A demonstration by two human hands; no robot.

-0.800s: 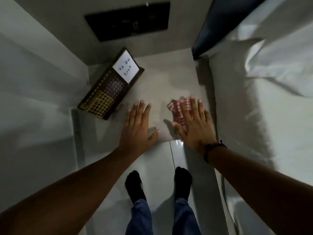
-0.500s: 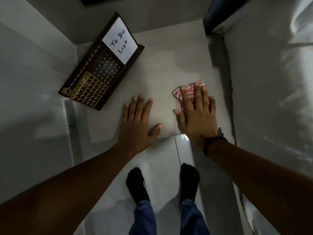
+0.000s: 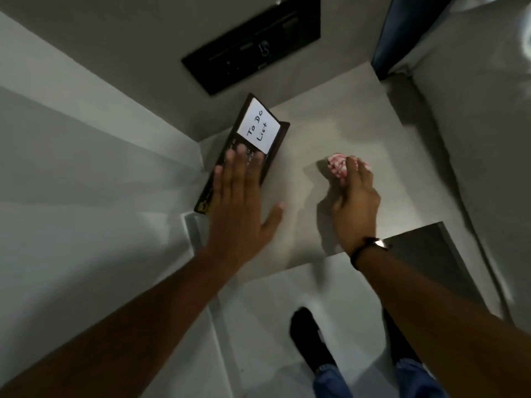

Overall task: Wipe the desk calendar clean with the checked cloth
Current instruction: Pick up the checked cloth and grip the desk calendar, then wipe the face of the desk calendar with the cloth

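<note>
now the left hand [image 3: 235,208] lies flat with fingers spread on the lower part of the calendar [image 3: 230,168], which rests on the surface [image 3: 330,133] in the left corner by the wall. a white note [image 3: 258,130] (it reads "to do list") is on the upper part of the calendar. the right hand [image 3: 355,208] is closed around the cloth [image 3: 336,165], bunched up, red and white, at its fingertips, well apart from the calendar on the right side of the surface. a dark band [image 3: 359,251] is on the right wrist.
</note>
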